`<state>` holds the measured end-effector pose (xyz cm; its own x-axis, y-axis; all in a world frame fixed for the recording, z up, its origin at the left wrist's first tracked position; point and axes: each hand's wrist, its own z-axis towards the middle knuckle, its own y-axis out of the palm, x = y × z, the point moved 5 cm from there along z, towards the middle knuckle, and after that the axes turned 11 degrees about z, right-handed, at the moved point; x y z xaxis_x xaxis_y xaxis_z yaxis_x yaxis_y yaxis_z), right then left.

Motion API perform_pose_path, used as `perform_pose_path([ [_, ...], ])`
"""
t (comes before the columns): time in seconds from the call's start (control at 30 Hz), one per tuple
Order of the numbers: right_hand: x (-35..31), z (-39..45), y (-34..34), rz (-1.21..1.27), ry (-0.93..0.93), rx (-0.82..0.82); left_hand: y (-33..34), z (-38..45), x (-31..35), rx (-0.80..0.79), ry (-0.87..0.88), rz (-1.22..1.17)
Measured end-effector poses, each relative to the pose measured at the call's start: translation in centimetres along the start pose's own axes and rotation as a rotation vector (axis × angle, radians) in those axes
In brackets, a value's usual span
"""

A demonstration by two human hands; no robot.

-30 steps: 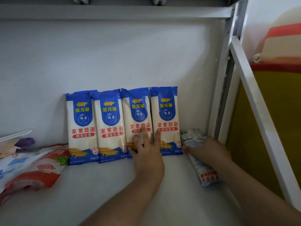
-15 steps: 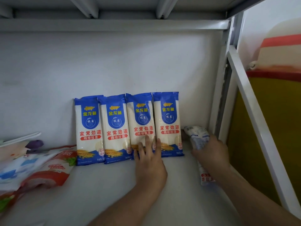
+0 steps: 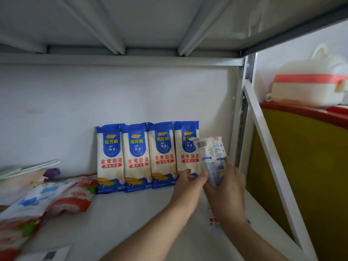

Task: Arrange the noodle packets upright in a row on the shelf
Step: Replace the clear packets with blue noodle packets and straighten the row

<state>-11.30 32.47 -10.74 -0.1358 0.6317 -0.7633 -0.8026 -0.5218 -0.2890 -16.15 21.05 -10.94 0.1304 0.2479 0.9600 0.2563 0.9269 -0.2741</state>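
Several blue-and-white noodle packets (image 3: 138, 157) stand upright side by side against the back wall of the shelf (image 3: 131, 213). My right hand (image 3: 227, 187) grips another white-and-blue noodle packet (image 3: 211, 157) and holds it lifted and nearly upright. It is in front of the rightmost standing packet (image 3: 185, 147) and partly hides it. My left hand (image 3: 188, 183) reaches across, its fingers curled onto the lower left side of the held packet. The bottom of that packet is hidden behind my hands.
Red-and-white bags (image 3: 71, 196) and other pouches lie flat on the left of the shelf. The shelf post (image 3: 243, 110) and a slanted white bar (image 3: 267, 147) bound the right side. Behind them are a yellow board (image 3: 301, 166) and a white container (image 3: 310, 87). Another shelf hangs overhead.
My right hand has lifted the packet off the shelf floor at the right and tipped it up. My left hand has left the standing packets and moved right onto the lifted one.
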Motion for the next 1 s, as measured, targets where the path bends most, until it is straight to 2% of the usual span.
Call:
perform_pose_path([
  [0.1, -3.1, -2.1, -0.2, 0.019, -0.096, -0.034, 0.2, -1.8, 1.5, -0.101, -0.034, -0.099],
  [0.3, -7.0, -4.6, -0.7, 0.021, -0.232, -0.006, -2.4, -4.0, 2.8, -0.054, 0.004, -0.107],
  [0.57, -10.0, -7.0, -1.1, -0.198, -0.249, -0.058, -5.3, -5.7, 3.0, 0.190, -0.079, -0.194],
  [0.67, -10.8, -7.7, -0.6, -0.101, -0.206, -0.196, -6.7, -6.3, 3.9, 0.274, -0.029, -0.106],
  [0.83, -11.8, -7.7, 0.3, 0.129, -0.078, -0.326, -7.9, -7.4, 4.7, 0.173, -0.005, 0.092],
  [1.0, -11.8, -7.4, 0.8, 0.311, 0.037, -0.431, -8.5, -9.0, 5.1, 0.126, 0.001, 0.070],
])
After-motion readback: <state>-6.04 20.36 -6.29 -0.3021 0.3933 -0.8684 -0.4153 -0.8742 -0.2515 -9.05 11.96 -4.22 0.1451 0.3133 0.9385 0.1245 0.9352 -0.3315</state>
